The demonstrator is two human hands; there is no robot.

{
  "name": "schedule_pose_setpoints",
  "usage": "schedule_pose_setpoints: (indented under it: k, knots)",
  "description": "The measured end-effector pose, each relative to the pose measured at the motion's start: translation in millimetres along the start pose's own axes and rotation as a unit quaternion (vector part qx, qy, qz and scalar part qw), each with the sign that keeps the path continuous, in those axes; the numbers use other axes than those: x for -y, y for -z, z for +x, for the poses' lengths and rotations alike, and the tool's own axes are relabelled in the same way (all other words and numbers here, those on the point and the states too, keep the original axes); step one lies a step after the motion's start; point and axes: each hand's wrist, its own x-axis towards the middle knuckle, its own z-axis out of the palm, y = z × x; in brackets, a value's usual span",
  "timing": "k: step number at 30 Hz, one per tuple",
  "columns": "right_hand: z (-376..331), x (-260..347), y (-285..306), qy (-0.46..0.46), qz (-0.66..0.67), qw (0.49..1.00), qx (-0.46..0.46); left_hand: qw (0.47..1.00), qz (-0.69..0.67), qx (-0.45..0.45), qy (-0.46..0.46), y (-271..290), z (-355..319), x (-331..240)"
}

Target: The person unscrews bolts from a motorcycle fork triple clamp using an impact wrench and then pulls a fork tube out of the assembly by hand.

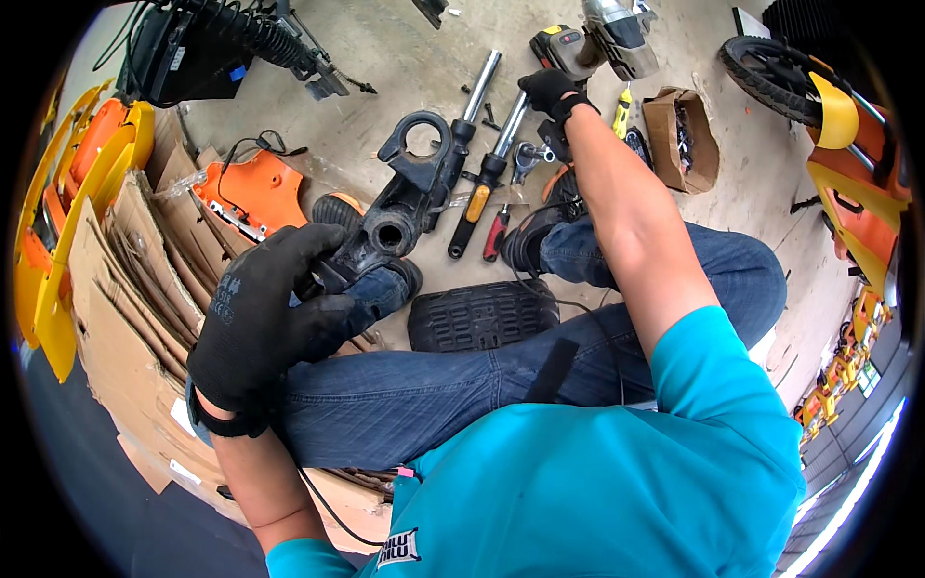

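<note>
My left hand (265, 308), in a black glove, closes its fingers and thumb around the near end of a black cast bracket (390, 231). The bracket has an open round ring at its far end and a bored hole nearer me. A black leg with a chrome tube (482, 85) runs along its right side. My right hand (552, 94), also gloved in black, reaches forward to the far end of a second chrome-and-black tube (499, 144). Its fingers are bunched and mostly hidden. Just beyond it lies a grey cordless impact wrench (621, 40). A ratchet wrench (527, 159) lies below that hand.
Screwdrivers with a yellow-black handle (470, 220) and a red handle (496, 234) lie by my shoes. A cardboard box (658, 135) of small parts stands right of a yellow-green tool (622, 111). Flattened cardboard (125, 289) and an orange panel (255, 188) are at left, a wheel (766, 82) at far right.
</note>
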Motion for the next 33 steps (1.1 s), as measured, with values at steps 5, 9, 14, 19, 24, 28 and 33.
schedule_pose_setpoints:
  k: [5,9,14,19,24,28,33]
  knots:
    - [-19,31,19,0.243,-0.283,0.926,-0.064,1.000,-0.012,-0.003,0.008,-2,-5,3]
    - [-12,25,19,0.249,-0.228,0.938,-0.075,1.000,-0.014,-0.006,-0.009,-2,0,0]
    - [-8,12,13,0.185,-0.235,0.953,-0.051,1.000,-0.001,-0.003,-0.018,-2,2,-3]
    - [-18,41,2,-0.086,0.360,0.929,-0.019,1.000,-0.006,0.003,-0.004,-1,1,-3]
    - [-28,67,14,-0.157,0.381,0.908,-0.070,1.000,0.002,-0.010,-0.012,-2,-4,2]
    - [-11,26,4,0.031,0.213,0.971,-0.102,1.000,0.015,-0.006,-0.020,-1,1,-2]
    - [-14,69,9,-0.119,0.362,0.918,-0.106,0.998,0.029,-0.054,-0.031,-3,-3,6]
